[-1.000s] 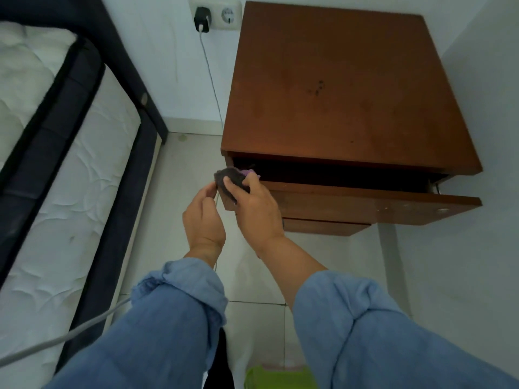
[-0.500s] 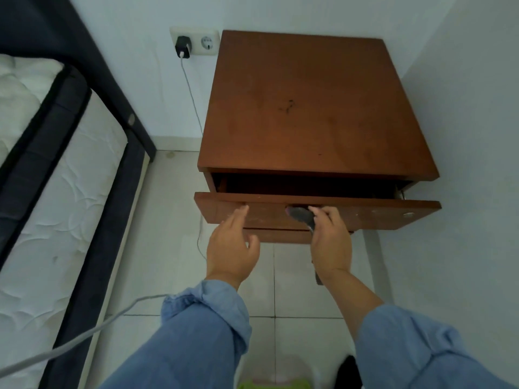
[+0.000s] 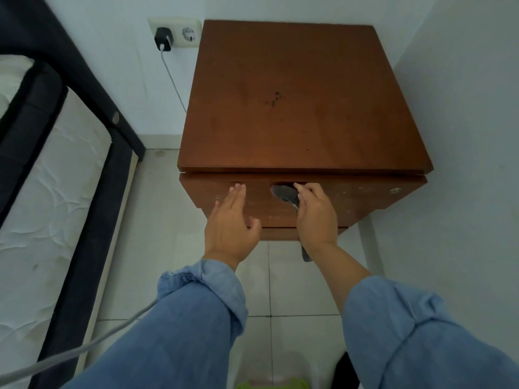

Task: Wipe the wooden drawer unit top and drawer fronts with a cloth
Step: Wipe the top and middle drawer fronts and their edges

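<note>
At frame centre, the right hand (image 3: 314, 211) grips a dark cloth (image 3: 285, 193) against the top drawer front (image 3: 362, 202); the left hand (image 3: 230, 220) rests flat and open beside it. The unit's top (image 3: 303, 102) still shows dark specks, so wiping seems unfinished.

No readable text, label, brand, number or sign is showing anywhere in the view. The wooden drawer unit (image 3: 303, 102) is showing only bare wood grain and a few dark specks. The wall socket (image 3: 179, 32) and the black charger (image 3: 163, 39) plugged into it are carrying no legible marking.
</note>
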Available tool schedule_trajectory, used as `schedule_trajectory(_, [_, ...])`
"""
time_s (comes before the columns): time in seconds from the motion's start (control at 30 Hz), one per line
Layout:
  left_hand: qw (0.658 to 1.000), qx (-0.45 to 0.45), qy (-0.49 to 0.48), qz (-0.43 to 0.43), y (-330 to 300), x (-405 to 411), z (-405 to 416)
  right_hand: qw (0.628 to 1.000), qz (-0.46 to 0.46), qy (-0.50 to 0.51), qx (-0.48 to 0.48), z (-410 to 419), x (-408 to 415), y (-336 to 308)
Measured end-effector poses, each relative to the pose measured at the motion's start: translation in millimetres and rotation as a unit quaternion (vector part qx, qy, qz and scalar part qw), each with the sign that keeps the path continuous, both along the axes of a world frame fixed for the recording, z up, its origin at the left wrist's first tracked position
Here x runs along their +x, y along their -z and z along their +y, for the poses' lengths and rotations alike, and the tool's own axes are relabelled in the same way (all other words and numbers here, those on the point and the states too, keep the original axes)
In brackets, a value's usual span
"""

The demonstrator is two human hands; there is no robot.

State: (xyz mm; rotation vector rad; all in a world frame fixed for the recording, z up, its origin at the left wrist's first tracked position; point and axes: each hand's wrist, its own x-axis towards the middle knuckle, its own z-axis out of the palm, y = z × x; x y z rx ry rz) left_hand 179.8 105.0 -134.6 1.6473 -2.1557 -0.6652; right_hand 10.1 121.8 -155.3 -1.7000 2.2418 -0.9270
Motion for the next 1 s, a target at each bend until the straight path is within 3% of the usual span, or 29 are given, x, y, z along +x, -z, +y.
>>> schedule_trajectory(0.2, [1.000,-0.018,0.012,-0.023,-3.9,-9.1,-13.7,0.999,-0.035,-0.003,0.014,-11.5,-0.5,-5.0])
schedule_trajectory(0.33, [0.988,-0.146,0.018,-0.044,-7.7,-14.2,-16.0,0.993,0.010,0.001,-0.116,-11.3,0.5,-23.9])
schedule_trajectory(0.47, [0.977,-0.188,0.054,-0.085,-17.3,-30.5,-35.8,0.985,0.001,0.040,-0.169,-31.5,-3.9,-40.9])
schedule_trajectory(0.7, [0.975,-0.201,0.040,-0.089,-5.3,-44.8,-48.5,0.982,0.135,0.064,-0.118,-48.2,-22.5,-19.0])
schedule_trajectory(1.0, [0.939,-0.341,-0.016,-0.049,48.8,-59.2,-61.0,0.944,0.218,0.065,-0.239,-64.6,-30.8,26.2])
